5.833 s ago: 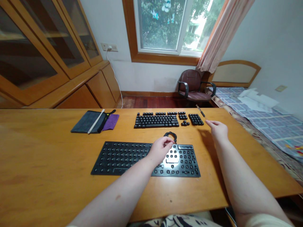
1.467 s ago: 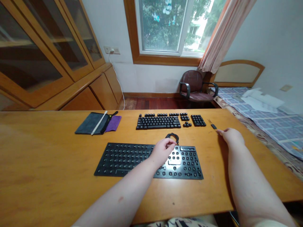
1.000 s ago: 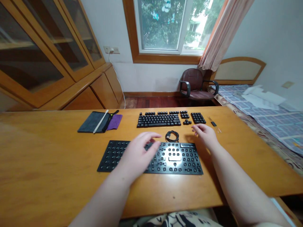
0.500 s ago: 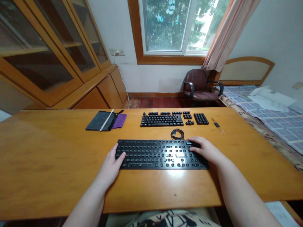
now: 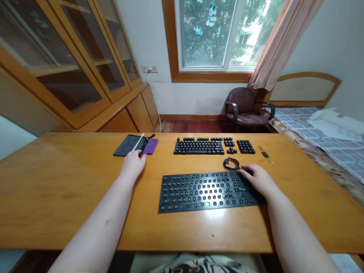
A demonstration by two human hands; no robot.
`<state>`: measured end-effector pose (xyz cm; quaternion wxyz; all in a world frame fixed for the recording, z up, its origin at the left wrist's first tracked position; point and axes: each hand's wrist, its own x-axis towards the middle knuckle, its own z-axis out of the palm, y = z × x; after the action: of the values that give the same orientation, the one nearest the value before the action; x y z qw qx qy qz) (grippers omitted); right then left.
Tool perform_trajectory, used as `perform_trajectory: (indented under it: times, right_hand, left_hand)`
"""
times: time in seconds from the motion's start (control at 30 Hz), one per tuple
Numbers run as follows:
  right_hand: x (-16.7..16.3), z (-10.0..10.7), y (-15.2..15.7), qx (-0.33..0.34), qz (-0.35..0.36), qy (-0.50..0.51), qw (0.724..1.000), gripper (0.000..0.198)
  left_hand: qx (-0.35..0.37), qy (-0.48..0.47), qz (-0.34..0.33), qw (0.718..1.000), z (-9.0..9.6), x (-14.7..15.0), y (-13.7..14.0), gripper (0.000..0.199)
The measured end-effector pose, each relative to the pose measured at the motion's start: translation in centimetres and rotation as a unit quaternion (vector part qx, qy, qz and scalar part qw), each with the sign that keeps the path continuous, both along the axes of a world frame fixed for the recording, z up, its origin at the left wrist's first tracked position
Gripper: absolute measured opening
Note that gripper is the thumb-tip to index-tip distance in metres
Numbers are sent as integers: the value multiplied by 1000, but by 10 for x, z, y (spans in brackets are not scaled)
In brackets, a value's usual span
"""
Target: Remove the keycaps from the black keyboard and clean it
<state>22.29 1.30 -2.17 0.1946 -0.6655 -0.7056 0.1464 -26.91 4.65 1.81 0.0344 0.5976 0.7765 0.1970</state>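
Observation:
A black keyboard [image 5: 196,191] without its keycaps lies slightly askew on the desk in front of me. My right hand [image 5: 259,180] holds its right end, thumb on top near the back edge. Farther left, my left hand [image 5: 133,165] reaches over the front of a dark grey cloth pouch [image 5: 123,146]. Its fingertips are at the lower end of a white stick [image 5: 138,141] and beside a purple cloth [image 5: 150,146]. The fingers are partly hidden, so their grip does not show. A coiled black USB cable [image 5: 231,163] lies just behind the keyboard.
Behind the cable, black keycaps [image 5: 199,146] are laid out in keyboard order, with a number-pad block [image 5: 246,146] at their right. A small wire tool with a black handle [image 5: 265,154] lies farther right. A chair [image 5: 246,106] stands beyond the wooden desk [image 5: 71,189].
My left hand has left the keyboard's left end and moved forward and left to the pouch. The keyboard has shifted right and turned slightly; my right hand stays on it.

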Motion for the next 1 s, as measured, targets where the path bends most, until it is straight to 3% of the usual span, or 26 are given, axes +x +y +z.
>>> perform_trajectory:
  times: [0.13,0.3,0.4,0.47,0.53,0.6,0.7,0.77,0.8,0.9,1.0]
  right_hand:
    - [-1,-3,1,63,-18,-4,998,32]
    - [-1,-4,0,131,-58,-10,990,30]
    - [3,-6,0,185,-66,-16,980,29]
    - [5,-6,0,230,-69,-10,971,29]
    - [0,-3,-3,260,-54,10,964,30]
    - [-19,6,-12,248,2,48,968,29]
    - [-73,25,-42,108,199,116,967,30]
    - [-117,31,-69,18,345,173,922,42]
    - [-137,31,-83,-6,381,211,900,44]
    - [-172,20,-114,-23,339,345,875,31]
    - [-159,5,-122,7,269,440,857,31]
  left_hand:
    - [-1,-10,53,999,5,-22,31,49]
    - [-9,-38,95,995,12,-22,30,34]
    - [21,-52,63,996,15,-5,4,34]
    - [74,-119,-35,989,10,18,-29,33]
    - [70,-156,-95,981,-3,49,-72,29]
    - [45,-196,-148,968,-20,83,-116,29]
    - [11,-353,-222,909,-41,126,-166,27]
    - [-26,-365,-275,889,-46,144,-181,24]
    - [-45,-356,-308,881,-46,150,-183,24]
    - [-46,-285,-373,882,-38,154,-184,22]
    - [8,-172,-395,902,-33,138,-185,21]
